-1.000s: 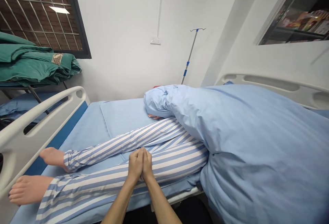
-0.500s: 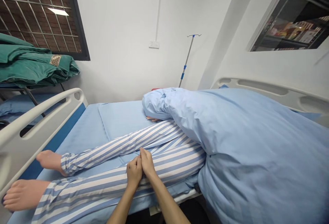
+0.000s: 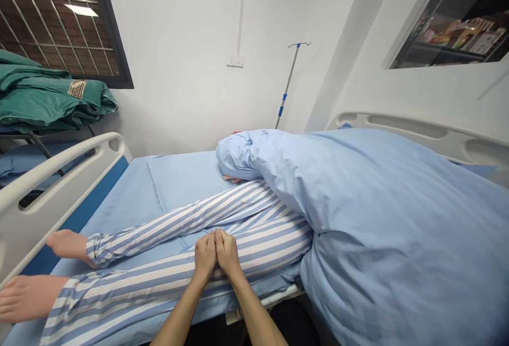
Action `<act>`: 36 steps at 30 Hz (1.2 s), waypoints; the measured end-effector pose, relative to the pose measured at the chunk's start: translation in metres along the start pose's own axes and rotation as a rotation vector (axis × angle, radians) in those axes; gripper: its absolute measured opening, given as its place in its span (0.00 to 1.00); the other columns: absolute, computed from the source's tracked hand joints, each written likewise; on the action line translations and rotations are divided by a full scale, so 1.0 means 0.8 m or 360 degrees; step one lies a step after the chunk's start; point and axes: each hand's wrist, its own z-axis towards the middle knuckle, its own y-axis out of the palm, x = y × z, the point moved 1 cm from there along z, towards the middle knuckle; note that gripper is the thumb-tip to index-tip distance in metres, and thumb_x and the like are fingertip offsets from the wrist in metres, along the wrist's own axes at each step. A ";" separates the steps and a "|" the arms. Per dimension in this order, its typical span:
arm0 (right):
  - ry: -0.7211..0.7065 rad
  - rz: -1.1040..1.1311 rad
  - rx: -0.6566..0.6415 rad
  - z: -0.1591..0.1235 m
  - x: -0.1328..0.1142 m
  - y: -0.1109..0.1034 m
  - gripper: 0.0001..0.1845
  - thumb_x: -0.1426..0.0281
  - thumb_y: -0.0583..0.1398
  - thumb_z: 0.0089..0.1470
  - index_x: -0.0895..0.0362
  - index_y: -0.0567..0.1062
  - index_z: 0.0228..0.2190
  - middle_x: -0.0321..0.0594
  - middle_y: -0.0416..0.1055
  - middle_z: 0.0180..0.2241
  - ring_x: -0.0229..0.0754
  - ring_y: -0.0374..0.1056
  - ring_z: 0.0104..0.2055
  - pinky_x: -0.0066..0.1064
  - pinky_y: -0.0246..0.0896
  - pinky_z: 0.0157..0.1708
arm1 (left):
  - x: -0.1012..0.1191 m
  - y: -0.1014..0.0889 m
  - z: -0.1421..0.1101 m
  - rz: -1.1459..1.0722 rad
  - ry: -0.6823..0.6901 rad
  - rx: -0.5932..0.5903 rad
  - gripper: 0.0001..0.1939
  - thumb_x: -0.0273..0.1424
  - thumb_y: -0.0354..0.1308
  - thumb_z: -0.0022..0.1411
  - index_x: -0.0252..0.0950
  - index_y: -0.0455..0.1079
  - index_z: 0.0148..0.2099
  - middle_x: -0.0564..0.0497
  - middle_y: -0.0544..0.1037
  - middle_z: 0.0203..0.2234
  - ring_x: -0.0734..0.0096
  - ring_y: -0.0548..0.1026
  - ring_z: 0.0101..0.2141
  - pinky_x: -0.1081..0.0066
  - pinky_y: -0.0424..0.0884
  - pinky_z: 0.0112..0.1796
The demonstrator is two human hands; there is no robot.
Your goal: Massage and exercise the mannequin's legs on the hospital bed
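A figure in blue-and-white striped pyjama trousers (image 3: 159,277) lies on a hospital bed with a blue sheet (image 3: 178,176). A light blue quilt (image 3: 377,203) covers its upper body. My left hand (image 3: 204,256) and my right hand (image 3: 227,253) are pressed side by side, fingers closed and touching each other, resting on the nearer striped thigh. Nothing shows between them. The figure's bare feet (image 3: 66,242) lie at the left near the footboard (image 3: 51,187). One hand of the figure (image 3: 234,179) peeks from under the quilt.
A white headboard (image 3: 417,126) stands at the right. An IV pole (image 3: 287,83) rises behind the bed against the white wall. Folded green blankets (image 3: 47,99) lie on a rack at the far left, under a barred window (image 3: 59,17).
My hands went from upright, palms together, to lower on the thigh with fingers curled, staying pressed together. The view shifted slightly to the right.
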 end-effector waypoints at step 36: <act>-0.0036 0.0098 -0.0117 0.008 0.010 -0.053 0.22 0.60 0.44 0.60 0.56 0.64 0.19 0.34 0.61 0.18 0.36 0.55 0.22 0.28 0.47 0.25 | 0.003 0.050 -0.005 0.0078 0.0159 -0.0006 0.22 0.40 0.40 0.61 0.37 0.64 0.21 0.50 0.71 0.17 0.72 0.66 0.21 0.72 0.58 0.27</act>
